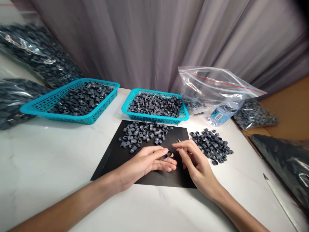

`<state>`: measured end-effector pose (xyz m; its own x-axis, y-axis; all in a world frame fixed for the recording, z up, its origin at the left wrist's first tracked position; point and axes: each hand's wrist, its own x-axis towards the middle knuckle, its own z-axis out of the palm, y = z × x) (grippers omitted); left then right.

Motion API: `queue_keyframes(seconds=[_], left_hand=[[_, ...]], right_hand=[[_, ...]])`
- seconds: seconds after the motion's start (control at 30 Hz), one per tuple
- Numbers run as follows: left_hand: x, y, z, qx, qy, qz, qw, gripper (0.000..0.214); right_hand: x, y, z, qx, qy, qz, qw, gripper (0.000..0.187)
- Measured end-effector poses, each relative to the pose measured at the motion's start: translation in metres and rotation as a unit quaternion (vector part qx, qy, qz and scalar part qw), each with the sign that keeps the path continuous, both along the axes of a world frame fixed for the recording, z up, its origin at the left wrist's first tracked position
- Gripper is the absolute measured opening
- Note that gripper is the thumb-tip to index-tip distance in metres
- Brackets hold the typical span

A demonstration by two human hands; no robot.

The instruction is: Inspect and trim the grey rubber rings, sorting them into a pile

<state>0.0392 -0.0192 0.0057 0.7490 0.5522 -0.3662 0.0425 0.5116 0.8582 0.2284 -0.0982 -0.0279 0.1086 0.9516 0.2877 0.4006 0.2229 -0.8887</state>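
Observation:
My left hand (152, 161) is over the black mat (111, 162), palm partly turned up. Between its thumb and fingers it holds a small dark grey plastic ring (169, 154); a second dark piece may sit against it under the thumb. Close by on the right, my right hand (194, 161) is closed around a slim tool with a thin pointed tip (178, 141), mostly hidden by the fingers. Beyond my hands, a loose pile of grey plastic rings (142, 133) lies on the mat. Another pile of rings (212, 145) is on the white table, right of my right hand.
Two turquoise baskets, left (89, 117) and middle (154, 117), hold many grey pieces. A clear zip bag (212, 83) and a water bottle (220, 114) stand at the back right. Filled plastic bags (36, 51) line the left; more bags (256, 116) lie at right.

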Motion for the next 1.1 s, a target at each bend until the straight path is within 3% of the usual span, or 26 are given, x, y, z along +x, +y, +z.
queue_keyframes(seconds=[0.37,0.5,0.57,0.63,0.7,0.77,0.8,0.83,0.9,0.97,1.03,1.1], left_hand=[[0.001,0.004,0.0,0.009,0.056,0.012,0.998,0.025],[0.006,0.003,0.017,0.161,0.03,0.011,0.986,0.03],[0.014,0.002,0.039,0.29,0.007,0.019,0.957,0.029],[0.03,0.006,0.069,0.442,0.022,0.016,0.897,0.026],[0.053,0.017,0.099,0.622,0.059,0.018,0.78,0.019],[0.08,0.038,0.125,0.752,0.066,0.024,0.655,0.02],[0.094,0.051,0.135,0.789,0.067,0.037,0.61,0.022],[0.107,0.065,0.144,0.805,0.069,0.051,0.587,0.025],[0.128,0.093,0.153,0.811,0.07,0.033,0.579,0.028],[0.141,0.115,0.154,0.79,0.097,-0.075,0.601,0.028],[0.147,0.13,0.148,0.764,0.116,-0.133,0.621,0.029],[0.148,0.136,0.138,0.755,0.117,-0.144,0.629,0.034]], right_hand=[[-0.005,0.003,-0.004,0.043,-0.054,0.001,0.998,0.024],[-0.007,0.006,-0.003,0.054,-0.061,0.01,0.997,0.024],[-0.008,0.006,-0.001,0.057,-0.063,0.02,0.996,0.023],[-0.008,0.006,-0.001,0.055,-0.069,0.026,0.996,0.023],[-0.009,0.005,-0.001,0.05,-0.079,0.025,0.995,0.022],[-0.01,0.004,-0.001,0.047,-0.091,0.024,0.994,0.023],[-0.011,0.003,-0.001,0.047,-0.1,0.028,0.994,0.024],[-0.011,0.002,-0.001,0.05,-0.108,0.033,0.992,0.024],[-0.012,0.001,0.0,0.058,-0.125,0.045,0.989,0.025],[-0.013,0.001,0.002,0.068,-0.147,0.054,0.985,0.026],[-0.013,0.001,0.003,0.074,-0.167,0.061,0.981,0.028],[-0.012,0.001,0.004,0.07,-0.179,0.071,0.979,0.029]])
